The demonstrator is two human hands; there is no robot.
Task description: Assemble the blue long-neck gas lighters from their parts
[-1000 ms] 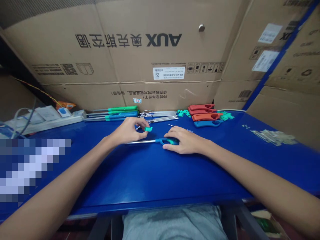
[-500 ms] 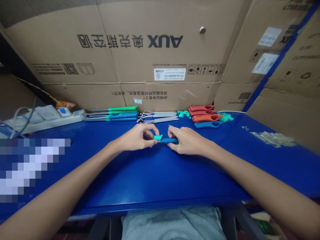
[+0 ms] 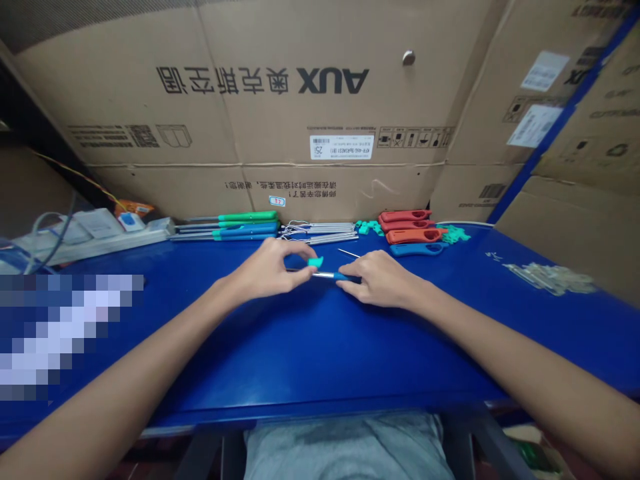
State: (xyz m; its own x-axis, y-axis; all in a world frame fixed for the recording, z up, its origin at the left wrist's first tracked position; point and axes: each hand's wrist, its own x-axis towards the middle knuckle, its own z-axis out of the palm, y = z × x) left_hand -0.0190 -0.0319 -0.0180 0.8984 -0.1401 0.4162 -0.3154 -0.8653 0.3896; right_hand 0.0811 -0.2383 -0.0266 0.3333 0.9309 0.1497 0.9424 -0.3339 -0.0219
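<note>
Both hands meet over the middle of the blue table. My left hand (image 3: 280,268) is pinched around a small teal-green plastic piece (image 3: 315,262) and the end of a silver metal tube (image 3: 324,275). The tube runs right to the blue handle (image 3: 341,276), which looks like a long-necked lighter's body. My right hand (image 3: 376,277) is closed around that handle and covers most of it. A thin metal rod (image 3: 349,253) juts out beyond the right fingers; whether this hand grips it I cannot tell.
Along the back lie assembled long-nosed lighters (image 3: 245,229), silver tubes with wires (image 3: 325,232), small teal pieces (image 3: 369,228) and red and blue handles (image 3: 407,237). Clear plastic parts (image 3: 550,278) are at right, a power strip (image 3: 100,239) at left. Cardboard (image 3: 260,147) walls the back.
The hands have moved slightly apart, and a silver tube now shows between them. The teal piece has risen slightly in the left fingers. The blue handle has shifted right with my right hand.
</note>
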